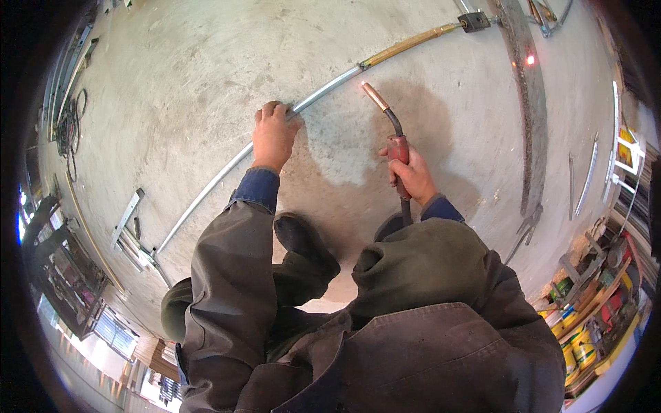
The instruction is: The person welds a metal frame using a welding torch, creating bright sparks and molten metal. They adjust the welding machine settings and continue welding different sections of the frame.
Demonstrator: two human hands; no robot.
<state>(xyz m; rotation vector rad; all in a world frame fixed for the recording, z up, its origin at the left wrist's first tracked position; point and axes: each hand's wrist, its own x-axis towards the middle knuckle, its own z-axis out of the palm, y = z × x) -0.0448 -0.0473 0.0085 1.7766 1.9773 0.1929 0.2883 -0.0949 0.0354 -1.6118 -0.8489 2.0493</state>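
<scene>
My left hand (pixel 274 138) is closed around a long silver metal tube (pixel 206 191), which runs diagonally from the lower left to the upper right. Near the tube's upper end, at a dark joint, a yellowish-brown rod (pixel 410 46) continues the line up to a dark metal block (pixel 474 22). Held in my right hand (pixel 413 177) is a welding torch (pixel 397 149) with a red handle and a bent dark neck. Its copper nozzle (pixel 375 96) points up and left, a small glow at the tip, just below the joint and apart from it.
A dark flat steel bar (pixel 529 131) lies at the right, with a bright red spot on it. Pliers-like tongs (pixel 529 224) touch its near end. Loose metal pieces (pixel 131 224) and coiled cable (pixel 67 131) lie left. Cluttered tools and yellow containers (pixel 582 351) fill the lower right.
</scene>
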